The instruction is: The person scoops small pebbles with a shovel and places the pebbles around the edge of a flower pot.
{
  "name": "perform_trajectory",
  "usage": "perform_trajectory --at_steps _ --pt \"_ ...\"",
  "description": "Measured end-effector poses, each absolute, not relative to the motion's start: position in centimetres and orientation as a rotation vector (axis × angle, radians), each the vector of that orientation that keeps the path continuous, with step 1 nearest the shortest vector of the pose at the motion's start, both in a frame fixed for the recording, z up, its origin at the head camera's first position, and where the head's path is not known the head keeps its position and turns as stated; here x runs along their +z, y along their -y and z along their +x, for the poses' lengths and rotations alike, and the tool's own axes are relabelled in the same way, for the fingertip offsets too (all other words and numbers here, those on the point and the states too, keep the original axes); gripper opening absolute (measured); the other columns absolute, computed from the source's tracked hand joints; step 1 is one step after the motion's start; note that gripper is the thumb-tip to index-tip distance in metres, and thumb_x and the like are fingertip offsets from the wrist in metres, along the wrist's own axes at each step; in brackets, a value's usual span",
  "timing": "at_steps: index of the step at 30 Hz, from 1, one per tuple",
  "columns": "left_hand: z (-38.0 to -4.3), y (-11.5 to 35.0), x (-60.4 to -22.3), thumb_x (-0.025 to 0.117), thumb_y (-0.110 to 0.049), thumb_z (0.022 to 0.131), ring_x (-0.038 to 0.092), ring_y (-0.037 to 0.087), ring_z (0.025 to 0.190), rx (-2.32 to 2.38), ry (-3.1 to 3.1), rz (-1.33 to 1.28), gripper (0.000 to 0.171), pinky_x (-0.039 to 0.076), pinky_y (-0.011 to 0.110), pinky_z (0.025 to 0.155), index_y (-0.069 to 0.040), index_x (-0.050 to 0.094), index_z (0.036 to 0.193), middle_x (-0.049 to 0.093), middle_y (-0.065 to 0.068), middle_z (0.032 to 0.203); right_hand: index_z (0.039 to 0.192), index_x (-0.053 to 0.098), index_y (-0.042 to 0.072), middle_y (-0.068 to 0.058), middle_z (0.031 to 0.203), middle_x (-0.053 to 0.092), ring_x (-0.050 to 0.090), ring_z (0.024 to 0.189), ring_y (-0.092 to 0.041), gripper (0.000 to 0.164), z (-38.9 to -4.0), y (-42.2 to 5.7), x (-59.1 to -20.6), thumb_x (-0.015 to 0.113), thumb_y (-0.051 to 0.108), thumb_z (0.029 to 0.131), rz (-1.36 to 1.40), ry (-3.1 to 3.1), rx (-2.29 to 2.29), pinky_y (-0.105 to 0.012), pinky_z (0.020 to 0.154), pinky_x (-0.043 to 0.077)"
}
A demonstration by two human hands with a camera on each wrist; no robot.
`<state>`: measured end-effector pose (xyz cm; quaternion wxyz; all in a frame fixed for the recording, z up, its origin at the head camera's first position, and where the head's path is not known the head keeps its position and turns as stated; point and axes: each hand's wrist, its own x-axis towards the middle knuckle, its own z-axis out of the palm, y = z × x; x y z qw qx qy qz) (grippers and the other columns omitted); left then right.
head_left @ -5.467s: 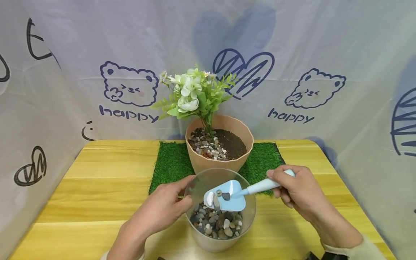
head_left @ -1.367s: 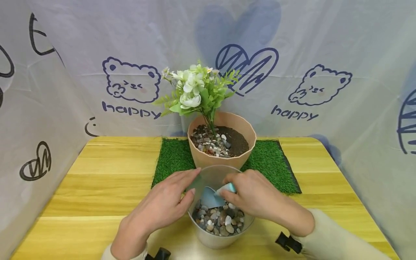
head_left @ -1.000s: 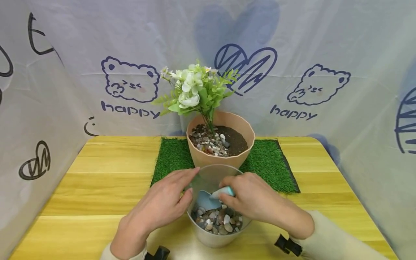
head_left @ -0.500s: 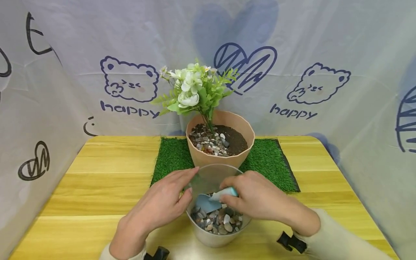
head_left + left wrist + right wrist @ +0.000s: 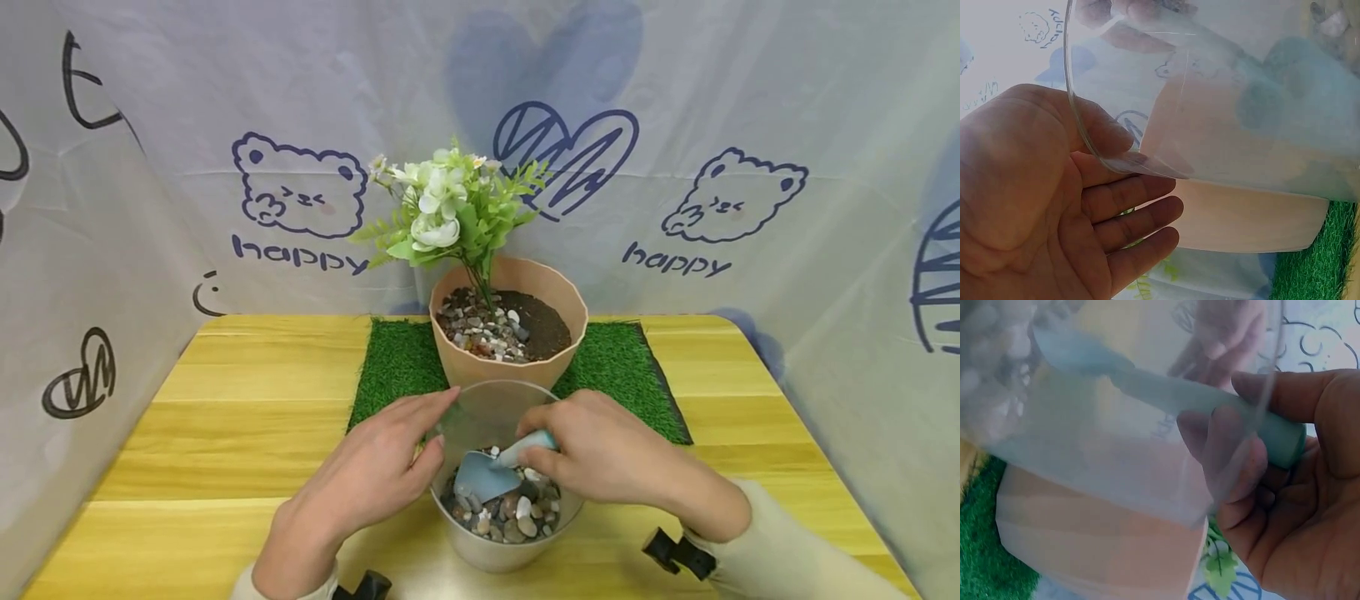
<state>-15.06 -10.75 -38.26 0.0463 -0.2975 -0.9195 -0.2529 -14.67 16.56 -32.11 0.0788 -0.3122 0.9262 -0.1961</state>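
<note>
My right hand [image 5: 600, 446] grips the pale handle of a light blue hand shovel [image 5: 486, 477]. The shovel's blade rests on pebbles [image 5: 517, 518] inside a clear plastic bucket [image 5: 491, 557]. In the right wrist view, the thumb and fingers wrap the handle [image 5: 1179, 394] at the bucket's rim. My left hand [image 5: 367, 467] holds the bucket's left rim; in the left wrist view, thumb and forefinger pinch the clear wall [image 5: 1210, 137] while the other fingers extend outside it. Behind the bucket stands a peach flowerpot [image 5: 510, 371] with dark soil, small stones and white flowers [image 5: 442, 208].
The flowerpot stands on a green artificial grass mat [image 5: 626, 383] on a wood-grain table [image 5: 247, 433]. A pale cloth [image 5: 420, 75] with bear and heart drawings hangs around the back and sides.
Earlier the shovel was raised over the bucket with several stones on it. White and grey stones now show near the flower stems. The shovel has gone down into the bucket's pebbles; the left hand stays at the rim.
</note>
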Motion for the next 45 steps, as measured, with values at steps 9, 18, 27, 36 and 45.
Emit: perform_trajectory --at_steps 9,18,27,36,45 --pt "-15.0 10.8 -38.2 0.058 -0.024 0.106 0.053 0.024 0.145 -0.782 2.814 -0.895 0.055 0.044 0.046 0.122 -0.012 0.049 0.159 0.054 0.005 0.158 0.109 0.08 0.02 0.017 0.08 0.069 0.05 0.059 -0.001 0.018 -14.7 -16.6 -31.6 0.073 0.033 0.1 -0.874 -2.735 -0.602 -0.024 0.059 0.046" --pt "-15.1 10.7 -38.2 0.058 -0.023 0.106 0.052 0.024 0.146 -0.784 2.812 -0.89 0.055 0.044 0.045 0.121 -0.013 0.049 0.159 0.054 0.004 0.159 0.107 0.081 0.019 0.016 0.079 0.069 0.048 0.057 -0.002 0.019 -14.8 -16.6 -31.9 0.073 0.034 0.099 -0.841 -2.726 -0.601 -0.024 0.056 0.044" --pt "-15.2 10.7 -38.3 0.055 -0.028 0.106 0.051 0.024 0.147 -0.77 2.823 -0.906 0.056 0.043 0.045 0.122 -0.013 0.047 0.16 0.053 0.005 0.159 0.105 0.081 0.021 0.018 0.072 0.064 0.046 0.054 -0.003 0.016 -14.8 -17.0 -31.8 0.073 0.032 0.098 -0.826 -2.661 -0.632 -0.025 0.053 0.042" --pt "-15.1 10.8 -38.4 0.051 -0.022 0.106 0.045 0.023 0.151 -0.718 2.81 -0.938 0.055 0.039 0.045 0.125 -0.01 0.046 0.16 0.048 0.004 0.163 0.104 0.081 0.02 0.018 0.068 0.06 0.045 0.053 -0.002 0.013 -14.5 -16.9 -31.9 0.073 0.029 0.099 -0.824 -2.657 -0.643 -0.024 0.053 0.043" --pt "-15.0 10.6 -38.4 0.05 -0.022 0.106 0.044 0.022 0.152 -0.696 2.806 -0.931 0.055 0.036 0.043 0.126 -0.01 0.047 0.159 0.048 0.004 0.163 0.105 0.082 0.023 0.017 0.085 0.072 0.054 0.062 -0.003 0.016 -14.9 -17.7 -31.7 0.073 0.034 0.098 -0.78 -2.632 -0.695 -0.025 0.062 0.049"
